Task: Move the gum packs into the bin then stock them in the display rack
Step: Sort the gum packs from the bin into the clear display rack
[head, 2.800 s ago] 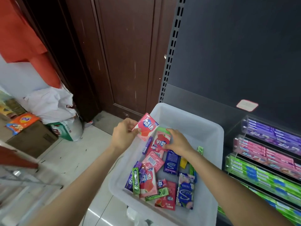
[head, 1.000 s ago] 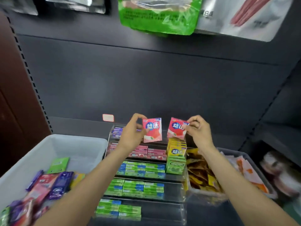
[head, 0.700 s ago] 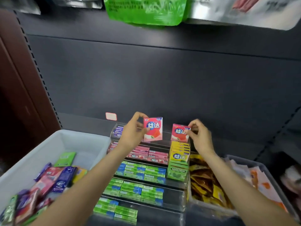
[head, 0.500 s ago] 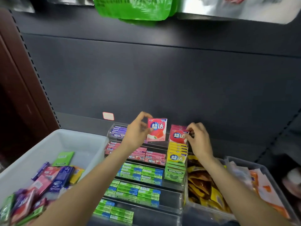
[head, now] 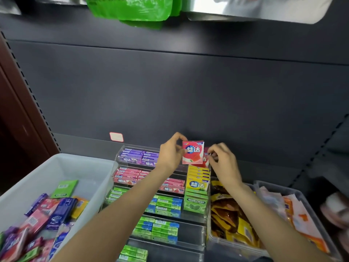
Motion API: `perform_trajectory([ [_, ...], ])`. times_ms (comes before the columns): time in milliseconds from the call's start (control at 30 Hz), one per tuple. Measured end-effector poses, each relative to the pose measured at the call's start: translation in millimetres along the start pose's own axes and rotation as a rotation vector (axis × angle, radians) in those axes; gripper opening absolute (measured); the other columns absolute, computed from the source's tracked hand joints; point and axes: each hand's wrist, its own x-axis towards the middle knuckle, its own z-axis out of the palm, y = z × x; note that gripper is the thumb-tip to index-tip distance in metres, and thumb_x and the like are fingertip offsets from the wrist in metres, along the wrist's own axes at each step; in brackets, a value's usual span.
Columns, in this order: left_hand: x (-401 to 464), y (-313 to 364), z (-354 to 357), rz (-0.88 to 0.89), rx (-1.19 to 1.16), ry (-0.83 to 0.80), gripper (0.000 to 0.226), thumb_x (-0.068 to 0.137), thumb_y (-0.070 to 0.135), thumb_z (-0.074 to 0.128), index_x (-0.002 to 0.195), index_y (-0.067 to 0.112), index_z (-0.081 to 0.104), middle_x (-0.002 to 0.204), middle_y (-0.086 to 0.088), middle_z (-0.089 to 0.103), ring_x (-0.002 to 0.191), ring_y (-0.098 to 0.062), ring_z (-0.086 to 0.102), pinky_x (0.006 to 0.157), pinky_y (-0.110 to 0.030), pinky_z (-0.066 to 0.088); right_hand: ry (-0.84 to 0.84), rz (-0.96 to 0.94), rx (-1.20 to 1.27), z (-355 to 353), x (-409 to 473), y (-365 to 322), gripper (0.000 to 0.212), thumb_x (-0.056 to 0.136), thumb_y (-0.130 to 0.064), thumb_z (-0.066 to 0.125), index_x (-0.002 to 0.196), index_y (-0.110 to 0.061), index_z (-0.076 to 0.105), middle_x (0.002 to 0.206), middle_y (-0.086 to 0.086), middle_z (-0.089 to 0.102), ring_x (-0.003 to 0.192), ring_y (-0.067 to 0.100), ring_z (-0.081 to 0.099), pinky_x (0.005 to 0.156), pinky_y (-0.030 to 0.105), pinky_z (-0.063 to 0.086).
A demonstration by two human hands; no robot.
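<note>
- Your left hand [head: 171, 155] pinches a red gum pack [head: 193, 152] by its left edge, upright, face toward you, at centre frame just above the top right column of the display rack [head: 204, 231].
- Your right hand [head: 222, 162] sits just right of it, fingertips curled on a second red pack [head: 206, 161], mostly hidden behind the first and already low in that column.
- The slot lies directly below the held pack, above the yellow packs [head: 198, 178]; the pack's long axis stands vertical, so I judge a straight drop, with the left hand the nearer.
- Readable: "益达" on the held pack and on the front yellow one; "DOUBLEMINT" on the green pack [head: 195, 204] beneath.
- More loose packs wait in the white bin [head: 90, 167] at lower left.
</note>
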Motion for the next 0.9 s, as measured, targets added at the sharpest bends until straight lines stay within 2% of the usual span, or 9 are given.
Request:
perform_trajectory([
  [100,2.6,-4.7,7.7,-0.015,0.048,0.017,0.017,0.089,0.016,0.063,0.098,0.018,0.049,0.097,-0.010,0.071,0.086,-0.018,0.069,0.067,-0.037,0.059,-0.031,0.036,0.012,-5.2,0.7,0.2,0.023,0.088,-0.017,0.062,0.110,-0.011,0.054,0.111,0.003,0.054,0.095,0.009,0.056,0.069,0.019,0.049],
  [233,5.5,-5.4,15.9,0.021,0.167,0.017,0.018,0.087,0.019,0.065,0.095,0.018,0.049,0.096,-0.007,0.071,0.083,-0.017,0.068,0.068,-0.033,0.058,-0.101,0.005,-0.058,-8.7,1.3,-4.0,0.053,0.089,-0.025,0.062,0.137,-0.024,0.040,0.114,-0.001,0.048,0.098,0.008,0.053,0.072,0.022,0.051],
  [333,5.6,-4.9,21.9,0.100,0.261,0.014,0.016,0.087,0.018,0.066,0.097,0.017,0.054,0.095,-0.004,0.071,0.081,-0.017,0.068,0.066,-0.031,0.057,-0.111,0.003,-0.136,-5.9,-0.6,-4.6,0.045,0.088,-0.027,0.063,0.130,-0.021,0.047,0.118,0.001,0.045,0.105,0.014,0.054,0.075,0.026,0.052],
  [433,6.3,-8.5,23.7,0.161,0.305,0.000,0.019,0.086,0.016,0.066,0.104,0.015,0.062,0.095,-0.005,0.072,0.083,-0.019,0.068,0.074,-0.036,0.057,-0.089,0.001,-0.199,-0.3,-4.6,-2.3,0.039,0.086,-0.026,0.065,0.121,-0.016,0.050,0.120,0.000,0.042,0.105,0.015,0.055,0.075,0.027,0.053],
  [600,6.4,-14.9,21.5,0.170,0.217,-0.061,0.036,0.089,0.016,0.062,0.125,0.014,0.059,0.113,-0.005,0.068,0.099,-0.014,0.066,0.087,-0.030,0.054,-0.078,0.026,-0.189,2.4,-7.3,-2.1,0.045,0.086,-0.024,0.066,0.126,-0.017,0.049,0.123,0.001,0.041,0.118,0.015,0.046,0.085,0.031,0.053],
  [833,0.7,-15.1,14.4,0.220,0.260,-0.112,0.039,0.089,0.021,0.062,0.127,0.017,0.056,0.111,-0.004,0.069,0.094,-0.016,0.067,0.085,-0.037,0.056,-0.032,-0.029,-0.216,-3.7,-5.2,-20.2,0.037,0.086,-0.027,0.065,0.121,-0.015,0.056,0.118,0.000,0.048,0.114,0.015,0.043,0.085,0.029,0.048],
  [900,-3.6,-16.5,3.7,0.246,0.274,-0.100,0.039,0.088,0.022,0.063,0.126,0.018,0.055,0.114,-0.003,0.067,0.099,-0.016,0.065,0.087,-0.037,0.054,-0.025,-0.051,-0.172,-2.5,-4.1,-31.7,0.031,0.088,-0.024,0.062,0.118,-0.016,0.057,0.115,-0.002,0.048,0.112,0.013,0.043,0.082,0.026,0.046],
])
